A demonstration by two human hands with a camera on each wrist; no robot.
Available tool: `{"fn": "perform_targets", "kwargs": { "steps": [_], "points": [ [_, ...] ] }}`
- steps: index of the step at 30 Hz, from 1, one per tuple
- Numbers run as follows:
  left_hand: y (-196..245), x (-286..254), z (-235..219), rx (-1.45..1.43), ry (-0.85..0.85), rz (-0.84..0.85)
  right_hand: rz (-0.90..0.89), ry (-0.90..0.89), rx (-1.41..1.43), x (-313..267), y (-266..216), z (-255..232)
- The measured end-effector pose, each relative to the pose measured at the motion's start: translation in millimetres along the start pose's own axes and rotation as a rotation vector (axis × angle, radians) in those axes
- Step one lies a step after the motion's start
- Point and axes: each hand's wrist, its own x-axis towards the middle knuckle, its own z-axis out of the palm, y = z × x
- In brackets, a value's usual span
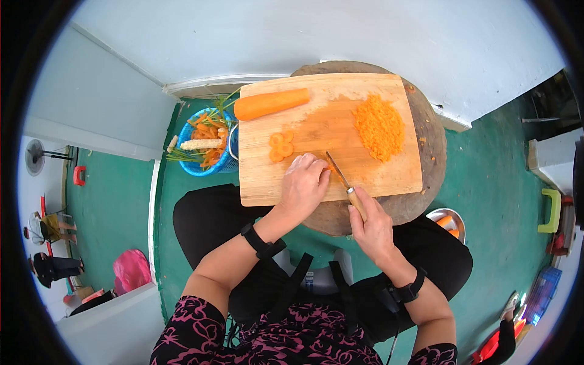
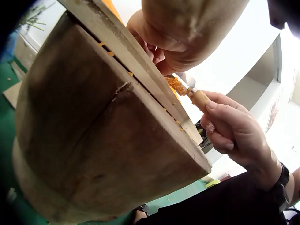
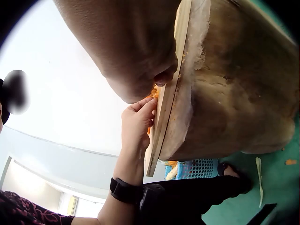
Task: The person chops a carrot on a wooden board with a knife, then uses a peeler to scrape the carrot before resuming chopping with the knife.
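A wooden cutting board [image 1: 340, 176] carries the work. In the head view my right hand [image 1: 374, 228] grips the wooden handle of a knife [image 1: 339, 169], its blade pointing up and left across the board. My left hand [image 1: 304, 182] has its fingers curled over a small piece of carrot [image 1: 329, 168] right beside the blade; most of that piece is hidden under the fingertips. A heap of minced carrot [image 1: 379, 128] lies on the board's right side. Several carrot slices [image 1: 280, 146] are at the left, below a large peeled carrot [image 1: 272, 104].
The board rests on a thick wooden stump [image 1: 433, 146]. Left of it stands a blue basket [image 1: 193, 167] of peelings and corn-like pieces. A metal bowl [image 1: 460, 226] holding carrot pieces sits on the floor at right. A white wall [image 1: 365, 36] rises behind the stump.
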Motion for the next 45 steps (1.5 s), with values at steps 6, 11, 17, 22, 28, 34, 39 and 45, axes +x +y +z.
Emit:
{"fn": "perform_targets", "kwargs": {
  "steps": [6,11,17,22,28,34,39,45],
  "points": [
    [-2,0,1,-0.013,0.022,0.012,-0.027,0.010,-0.012,0,-1,1],
    [-4,0,1,-0.046,0.025,0.030,-0.035,-0.035,-0.087,-1,3,5],
    [-3,-1,1,-0.050,0.049,0.032,-0.053,-0.008,-0.013,0,7,8],
    [-5,-3,2,-0.066,0.072,0.044,-0.037,0.000,0.036,1,2,4],
    [-6,-2,3,-0.074,0.065,0.028,-0.038,-0.010,-0.012,0,2,8],
    [-6,-3,4,-0.079,0.061,0.015,-0.019,-0.039,-0.048,0,2,8],
    [-4,-4,2,-0.088,0.061,0.000,-0.042,0.018,0.033,3,0,4],
    [-5,-3,2,-0.084,0.061,-0.003,-0.100,0.049,0.034,2,3,9]
  ]
}}
